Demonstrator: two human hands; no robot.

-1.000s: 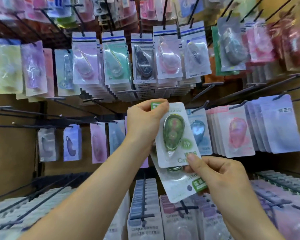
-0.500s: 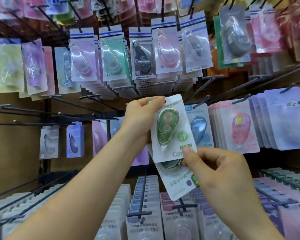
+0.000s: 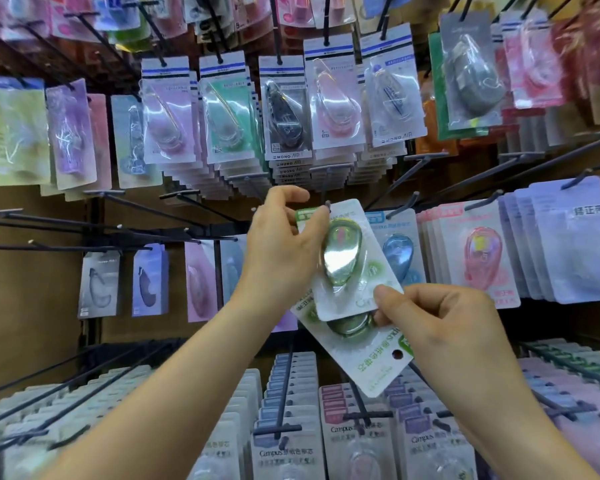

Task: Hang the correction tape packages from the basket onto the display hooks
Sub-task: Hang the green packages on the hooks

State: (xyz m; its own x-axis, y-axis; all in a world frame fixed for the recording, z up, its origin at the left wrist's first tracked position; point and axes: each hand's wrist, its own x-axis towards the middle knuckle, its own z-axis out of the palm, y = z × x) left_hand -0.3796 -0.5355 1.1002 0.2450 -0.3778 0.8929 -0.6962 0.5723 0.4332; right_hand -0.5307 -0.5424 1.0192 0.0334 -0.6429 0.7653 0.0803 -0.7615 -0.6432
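Observation:
A green correction tape package (image 3: pixel 347 265) stands upright in front of the display wall. My left hand (image 3: pixel 284 251) pinches its top left corner, right at the tip of a black display hook (image 3: pixel 328 204). My right hand (image 3: pixel 440 327) holds its lower right edge with the thumb. That hand also grips a second green package (image 3: pixel 368 362), turned upside down and tilted, behind and below the first. The basket is out of view.
Rows of packaged correction tapes hang on black hooks all around: MONO packs (image 3: pixel 284 116) above, blue (image 3: pixel 397 251) and pink (image 3: pixel 478 254) packs right of my hands, Campus packs (image 3: pixel 284 452) below. Several bare hooks (image 3: pixel 84 220) jut out at the left.
Both hands have lifted the upright green package a little higher, bringing its top to the hook tip. The view has tilted slightly upward.

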